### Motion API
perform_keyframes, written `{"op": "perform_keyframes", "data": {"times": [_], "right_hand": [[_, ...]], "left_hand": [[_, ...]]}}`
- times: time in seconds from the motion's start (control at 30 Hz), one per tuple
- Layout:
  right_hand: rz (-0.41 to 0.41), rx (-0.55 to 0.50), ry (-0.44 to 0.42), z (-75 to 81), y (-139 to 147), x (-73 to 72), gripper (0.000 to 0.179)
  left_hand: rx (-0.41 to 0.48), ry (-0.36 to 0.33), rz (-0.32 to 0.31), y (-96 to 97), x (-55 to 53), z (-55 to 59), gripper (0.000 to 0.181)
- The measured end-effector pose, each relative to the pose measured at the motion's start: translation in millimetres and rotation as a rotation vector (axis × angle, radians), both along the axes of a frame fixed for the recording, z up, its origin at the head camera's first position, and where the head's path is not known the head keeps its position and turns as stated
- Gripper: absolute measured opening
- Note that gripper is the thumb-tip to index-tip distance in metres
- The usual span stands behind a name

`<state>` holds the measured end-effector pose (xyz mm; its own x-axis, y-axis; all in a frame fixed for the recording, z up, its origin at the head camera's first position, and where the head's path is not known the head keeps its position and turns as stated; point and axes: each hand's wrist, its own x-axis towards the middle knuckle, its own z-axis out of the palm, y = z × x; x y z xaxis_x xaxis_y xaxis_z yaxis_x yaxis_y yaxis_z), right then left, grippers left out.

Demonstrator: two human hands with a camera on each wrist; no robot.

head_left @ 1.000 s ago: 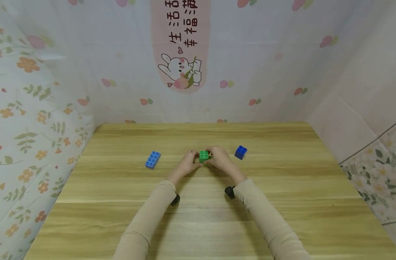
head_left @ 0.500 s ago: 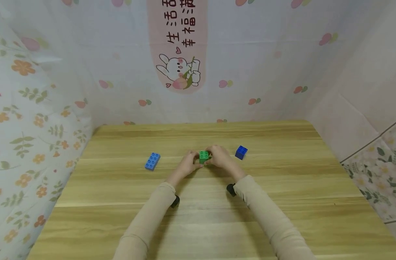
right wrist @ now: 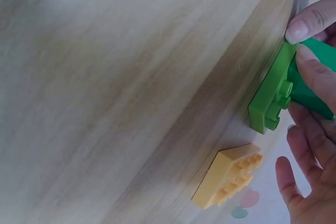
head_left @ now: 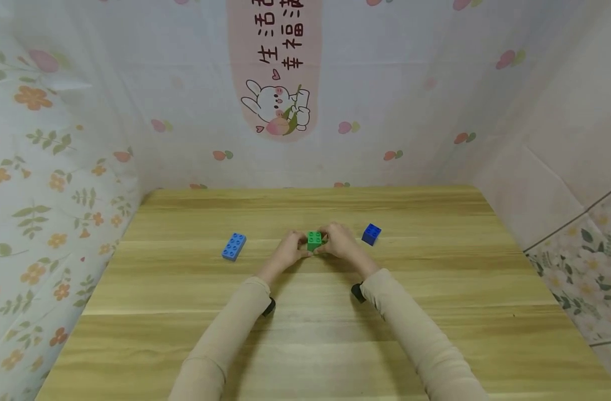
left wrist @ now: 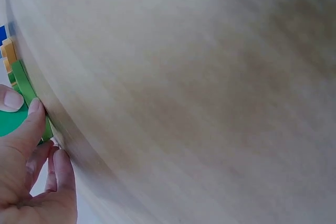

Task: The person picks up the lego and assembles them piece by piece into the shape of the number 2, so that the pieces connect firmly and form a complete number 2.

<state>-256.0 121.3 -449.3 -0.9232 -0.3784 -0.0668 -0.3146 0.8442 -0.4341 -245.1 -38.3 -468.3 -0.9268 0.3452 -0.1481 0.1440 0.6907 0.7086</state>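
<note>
In the head view a dark green 2x2 building brick (head_left: 314, 240) sits between the two hands at mid-table. The right wrist view has it standing on one end of a longer light green brick (right wrist: 269, 95), which lies low at the table with bare studs beyond the join. My left hand (head_left: 288, 249) grips the light green brick's end, thumb on its side. From the other side my right hand (head_left: 338, 242) holds the dark green brick, thumb against its wall near the join. The fingers behind the bricks are partly hidden.
A light blue 2x4 brick (head_left: 234, 247) lies left of the hands, a dark blue 2x2 brick (head_left: 371, 234) to their right. Beside the light green brick is a yellow-orange brick (right wrist: 226, 174). A patterned cloth (head_left: 385, 100) hangs behind the wooden table (head_left: 305, 345).
</note>
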Motion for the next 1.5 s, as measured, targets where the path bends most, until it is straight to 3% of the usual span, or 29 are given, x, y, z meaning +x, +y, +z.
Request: {"op": "perform_keyframes", "data": {"times": [0.17,0.3,0.43,0.63,0.73,0.87,1.13,1.3,1.5], "right_hand": [[0.001,0.023,0.019,-0.4,0,-1.8,0.045],[0.001,0.041,0.011,-4.4,-1,-1.7,0.044],[-0.018,0.045,0.003,-9.4,-3,0.3,0.041],[-0.043,-0.008,0.034,-17.1,-4,13.6,0.052],[-0.094,-0.086,0.059,-18.3,1,20.3,0.068],[-0.193,-0.167,0.044,-12.6,14,26.6,0.08],[-0.321,-0.137,0.008,-16.9,32,33.5,0.079],[-0.42,-0.173,-0.03,-21.3,33,36.3,0.073],[-0.484,-0.153,-0.012,-22.9,32,39.1,0.064]], "left_hand": [[-0.04,0.006,-0.053,-2.0,-2.3,2.5,0.04],[0.007,-0.019,-0.084,-5.1,-1.2,4.2,0.046],[0.076,-0.006,-0.087,-6.1,1.4,6.5,0.044],[0.042,0.048,-0.071,-5.5,6.3,2.6,0.035],[0.034,0.075,-0.074,-4.1,6.3,0.3,0.034],[0.04,0.078,-0.063,-2.7,5.1,5.2,0.033],[0.012,0.06,-0.05,-0.4,4.8,21.1,0.034],[0.008,0.043,-0.058,1.3,5.5,21.9,0.036],[0.02,0.033,-0.063,2.8,8.4,20.9,0.04]]}}
